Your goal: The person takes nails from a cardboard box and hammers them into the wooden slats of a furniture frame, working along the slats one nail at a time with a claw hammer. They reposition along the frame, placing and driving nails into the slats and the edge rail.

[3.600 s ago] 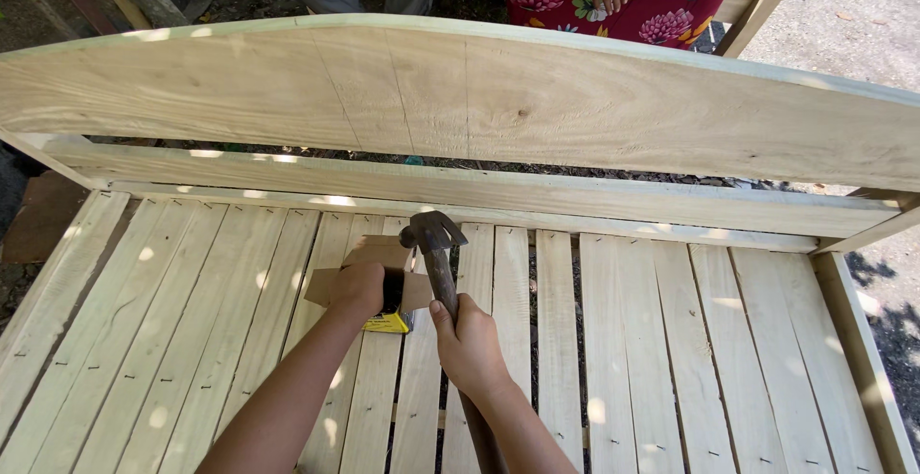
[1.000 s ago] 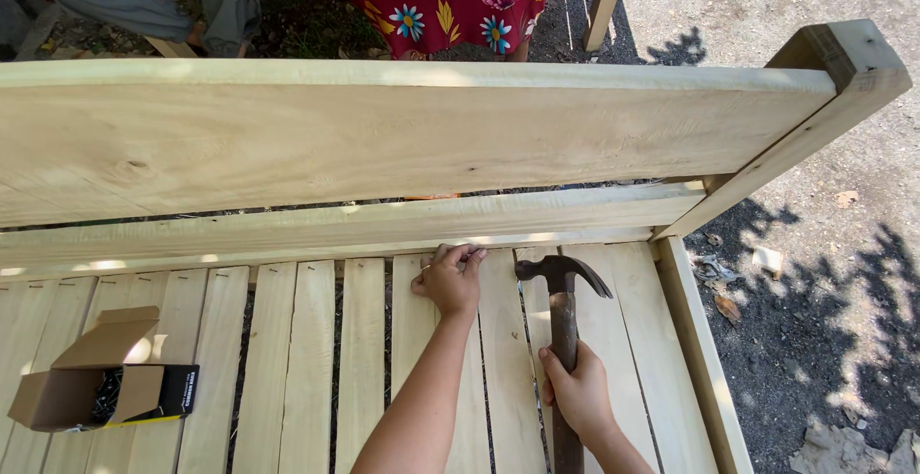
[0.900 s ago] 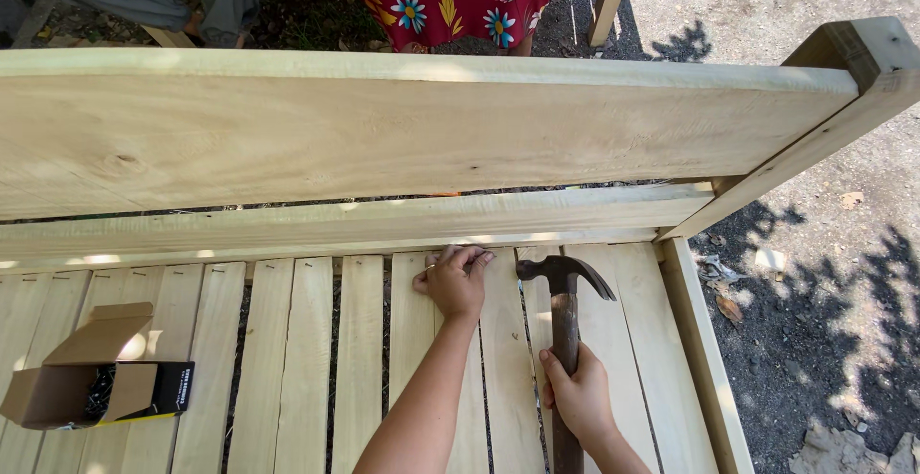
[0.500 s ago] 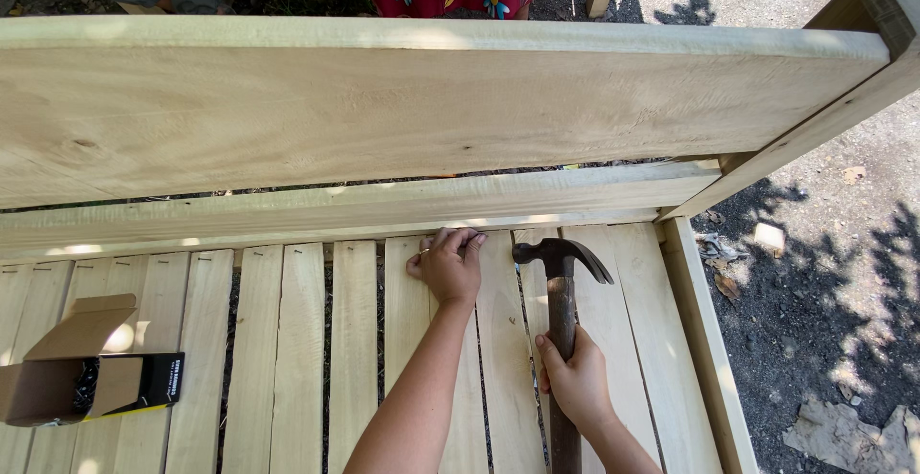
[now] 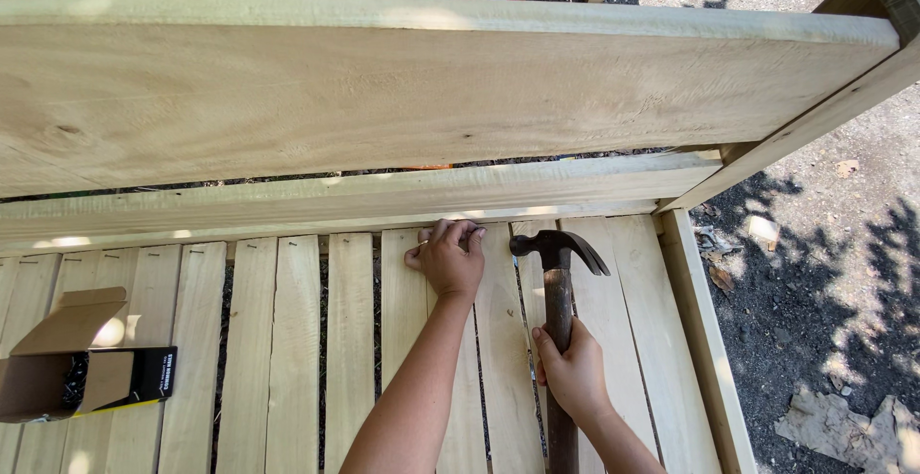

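Left hand fingers pinch a nail on a slat at 12 o'clock; right hand fingers wrap the hammer handle, head just beside.

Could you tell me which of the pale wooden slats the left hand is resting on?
The left hand rests on the pale wooden slat immediately left of the slat under the claw hammer's head, at its far end.

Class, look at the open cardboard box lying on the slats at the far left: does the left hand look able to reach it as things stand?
Probably yes. The left hand rests on the slats, and nothing lies between it and the cardboard box, though it is a long sideways stretch.
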### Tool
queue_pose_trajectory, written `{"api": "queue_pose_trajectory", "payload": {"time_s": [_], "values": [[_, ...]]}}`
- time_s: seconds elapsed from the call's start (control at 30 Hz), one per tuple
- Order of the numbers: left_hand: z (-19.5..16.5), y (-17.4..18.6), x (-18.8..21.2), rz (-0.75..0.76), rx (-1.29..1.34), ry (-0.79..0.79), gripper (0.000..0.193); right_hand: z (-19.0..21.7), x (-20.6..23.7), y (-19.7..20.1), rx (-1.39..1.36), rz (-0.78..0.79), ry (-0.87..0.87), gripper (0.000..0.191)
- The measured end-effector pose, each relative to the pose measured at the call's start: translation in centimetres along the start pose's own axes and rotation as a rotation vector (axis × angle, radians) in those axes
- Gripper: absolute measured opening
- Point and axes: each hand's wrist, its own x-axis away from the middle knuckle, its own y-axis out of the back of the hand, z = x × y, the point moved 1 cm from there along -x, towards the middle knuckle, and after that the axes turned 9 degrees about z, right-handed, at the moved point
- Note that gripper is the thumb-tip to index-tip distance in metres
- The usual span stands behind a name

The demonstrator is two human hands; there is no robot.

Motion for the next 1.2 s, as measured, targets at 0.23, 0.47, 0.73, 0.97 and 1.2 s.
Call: {"api": "queue_pose_trajectory", "payload": {"time_s": [0.23,0.47,0.73,0.97,1.2], "values": [[0.3,-0.7,0.0,0.041,-0.065,-0.017,0.012,0.2,0.0,-0.1,0.043,-0.011,-0.005,0.021],[0.5,-0.9,0.1,0.070,-0.080,-0.044,0.010,0.6,0.2,-0.2,0.073,-0.012,-0.027,0.022],[1.1,-1.2,0.6,0.080,-0.099,-0.064,0.008,0.7,0.2,-0.1,0.078,-0.012,-0.035,0.022],[0.8,-1.0,0.8,0.086,-0.135,-0.075,0.002,0.0,0.0,0.0,0.043,-0.012,-0.019,0.022],[-0.4,-0.9,-0.2,0.175,-0.185,0.000,0.004,-0.2,0.1,0.0,0.049,-0.006,-0.001,0.023]]}}
